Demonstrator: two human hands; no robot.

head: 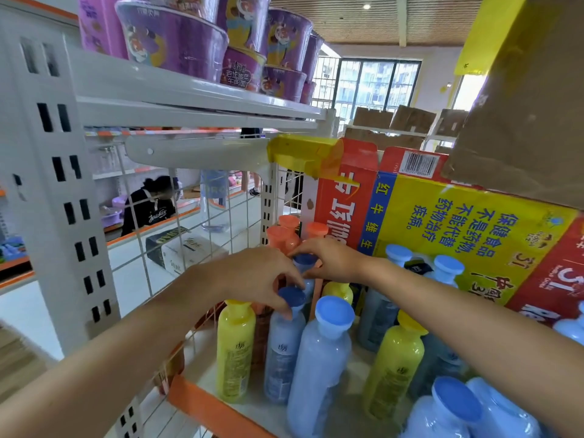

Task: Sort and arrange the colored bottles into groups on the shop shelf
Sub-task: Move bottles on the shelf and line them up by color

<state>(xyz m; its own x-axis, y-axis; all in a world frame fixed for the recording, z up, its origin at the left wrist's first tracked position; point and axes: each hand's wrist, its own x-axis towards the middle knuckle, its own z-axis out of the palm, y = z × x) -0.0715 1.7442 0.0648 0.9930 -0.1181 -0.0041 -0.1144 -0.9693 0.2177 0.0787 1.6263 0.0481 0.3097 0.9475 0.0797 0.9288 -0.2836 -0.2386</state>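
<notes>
Several yellow, blue and orange bottles stand on the white shelf [208,374]. My left hand [259,276] reaches in from the lower left and pinches the dark blue cap of a pale blue bottle [282,352]. Just behind it, my right hand [328,259] grips the blue cap of another blue bottle [308,284]. A yellow bottle [235,349] stands left of the held one, a light blue bottle [319,365] to its right. Orange bottles [281,237] stand at the back by the wire panel. More yellow bottles [393,365] and blue bottles [448,409] fill the right side.
A red and yellow carton [467,229] lies behind the bottles, a brown cardboard box [521,105] above it. A wire mesh panel [196,241] closes the shelf's left side. Purple noodle bowls [177,39] sit on the upper shelf. A person in black [148,207] is beyond the mesh.
</notes>
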